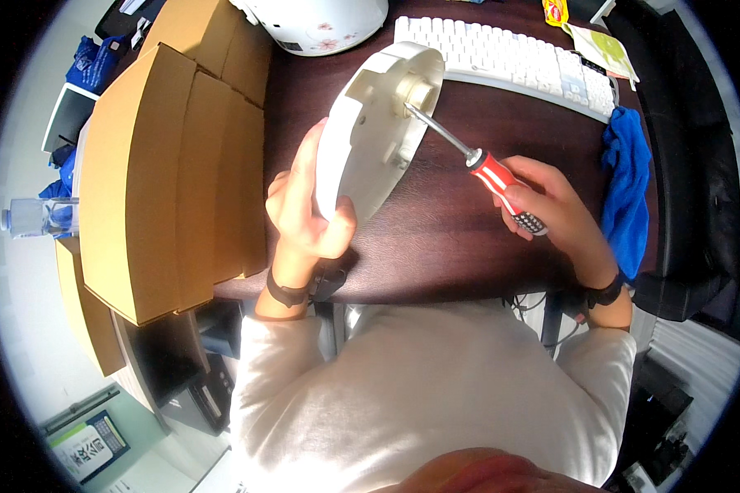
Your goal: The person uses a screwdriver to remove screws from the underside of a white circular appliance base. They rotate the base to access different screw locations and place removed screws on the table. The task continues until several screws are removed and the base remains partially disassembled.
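My left hand [308,201] grips the near edge of a white round plastic cover [370,156], holding it tilted above the table with its hollow inner side facing right. Inside that piece, toward its far end, stands a raised round collar [417,92]. A screwdriver [489,168] with a red, white and black handle is in my right hand [547,197], fingers wrapped round the handle. Its metal shaft points up and left, the tip at the collar. Whether a screw sits under the tip is too small to tell.
A white keyboard [510,66] lies at the back, beside a white rounded appliance with flower prints [316,25]. Cardboard boxes [156,172] stand along the left. A blue cloth [626,193] drapes at the table's right edge, with a yellow packet [556,12] farther back.
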Available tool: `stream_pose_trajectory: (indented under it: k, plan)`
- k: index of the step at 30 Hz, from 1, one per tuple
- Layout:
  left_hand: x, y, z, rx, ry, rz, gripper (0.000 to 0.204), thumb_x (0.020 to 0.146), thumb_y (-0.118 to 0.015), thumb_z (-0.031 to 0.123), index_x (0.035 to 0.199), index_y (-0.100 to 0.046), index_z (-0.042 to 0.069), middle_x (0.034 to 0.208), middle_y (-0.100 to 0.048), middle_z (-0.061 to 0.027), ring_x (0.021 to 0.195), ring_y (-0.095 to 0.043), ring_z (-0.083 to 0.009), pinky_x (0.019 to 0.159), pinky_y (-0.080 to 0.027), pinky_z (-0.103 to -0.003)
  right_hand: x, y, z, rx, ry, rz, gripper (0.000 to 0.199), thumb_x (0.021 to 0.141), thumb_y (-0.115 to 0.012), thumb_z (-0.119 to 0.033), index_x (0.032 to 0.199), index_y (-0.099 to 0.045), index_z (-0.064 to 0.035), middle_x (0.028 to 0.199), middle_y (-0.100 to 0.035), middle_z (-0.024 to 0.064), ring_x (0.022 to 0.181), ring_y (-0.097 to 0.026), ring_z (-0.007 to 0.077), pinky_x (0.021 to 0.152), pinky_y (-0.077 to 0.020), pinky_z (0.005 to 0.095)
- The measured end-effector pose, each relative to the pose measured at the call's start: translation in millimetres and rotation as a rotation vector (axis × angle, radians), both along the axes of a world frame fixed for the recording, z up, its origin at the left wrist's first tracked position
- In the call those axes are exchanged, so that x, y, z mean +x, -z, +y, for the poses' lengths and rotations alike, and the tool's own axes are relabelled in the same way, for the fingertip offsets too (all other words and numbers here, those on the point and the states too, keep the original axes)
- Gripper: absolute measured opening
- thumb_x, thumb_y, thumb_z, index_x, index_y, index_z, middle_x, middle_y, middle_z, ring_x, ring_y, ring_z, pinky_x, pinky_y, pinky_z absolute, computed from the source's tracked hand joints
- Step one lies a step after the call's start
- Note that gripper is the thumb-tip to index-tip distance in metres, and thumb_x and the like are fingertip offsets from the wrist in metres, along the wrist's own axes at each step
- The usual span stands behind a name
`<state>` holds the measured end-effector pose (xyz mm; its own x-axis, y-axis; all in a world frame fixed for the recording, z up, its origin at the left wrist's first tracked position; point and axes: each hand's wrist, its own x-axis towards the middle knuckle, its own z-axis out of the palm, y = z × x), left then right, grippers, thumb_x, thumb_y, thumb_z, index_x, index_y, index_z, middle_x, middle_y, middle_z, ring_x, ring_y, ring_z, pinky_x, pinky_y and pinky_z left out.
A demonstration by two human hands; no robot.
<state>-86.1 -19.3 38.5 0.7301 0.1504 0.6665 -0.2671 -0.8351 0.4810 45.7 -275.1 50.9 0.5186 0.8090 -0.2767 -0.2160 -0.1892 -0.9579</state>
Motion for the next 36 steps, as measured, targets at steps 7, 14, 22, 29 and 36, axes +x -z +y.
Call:
stream_pose_trajectory:
  k: [7,14,22,29,36]
  plan:
    - [7.7,3.2,5.7,-0.002,0.005,-0.139,0.060,0.063,-0.051,0.013,0.115,-0.045,-0.015,0.094,-0.061,-0.0251,0.079,-0.065,-0.0282,0.070,-0.051,-0.031,5.0,11.7,-13.4,-0.162,0.137,-0.070,0.018,0.084,-0.053,-0.021,0.086,-0.055,-0.0026,0.065,-0.050,-0.0003,0.051,-0.048,0.0055,0.038,-0.0339,0.0191]
    - [5.8,17.3,13.9,-0.255,-0.068,-0.103,0.063,0.069,-0.054,0.024,0.121,-0.044,-0.010,0.101,-0.060,-0.0209,0.090,-0.061,-0.0252,0.080,-0.047,-0.033,21.3,28.3,-49.4,-0.467,0.210,-0.292,0.024,0.084,-0.056,-0.026,0.092,-0.059,-0.0043,0.061,-0.049,-0.0010,0.050,-0.049,0.0057,0.039,-0.0361,0.0209]
    - [8.6,21.5,18.9,-0.455,-0.046,-0.081,0.062,0.068,-0.052,0.025,0.119,-0.045,-0.010,0.105,-0.058,-0.0184,0.096,-0.057,-0.0243,0.086,-0.043,-0.033,24.3,41.1,-74.2,-0.568,0.249,-0.510,0.023,0.083,-0.059,-0.023,0.094,-0.060,-0.0021,0.066,-0.055,0.0030,0.052,-0.052,0.0082,0.043,-0.0390,0.0230]
    - [9.6,23.6,18.7,-0.539,-0.021,-0.055,0.062,0.065,-0.050,0.018,0.120,-0.045,-0.010,0.108,-0.056,-0.0167,0.099,-0.055,-0.0232,0.088,-0.041,-0.033,25.0,33.0,-87.3,-0.660,0.348,-0.490,0.022,0.083,-0.061,-0.019,0.095,-0.060,-0.0007,0.069,-0.058,0.0057,0.051,-0.052,0.0098,0.044,-0.0390,0.0237]
    - [8.4,19.1,16.6,-0.598,0.009,-0.036,0.062,0.064,-0.047,0.012,0.121,-0.044,-0.011,0.112,-0.055,-0.0167,0.103,-0.053,-0.0223,0.091,-0.039,-0.032,19.1,20.9,-84.2,-0.613,0.380,-0.474,0.022,0.083,-0.060,-0.017,0.098,-0.059,-0.0009,0.070,-0.057,0.0047,0.053,-0.051,0.0079,0.046,-0.0386,0.0221]
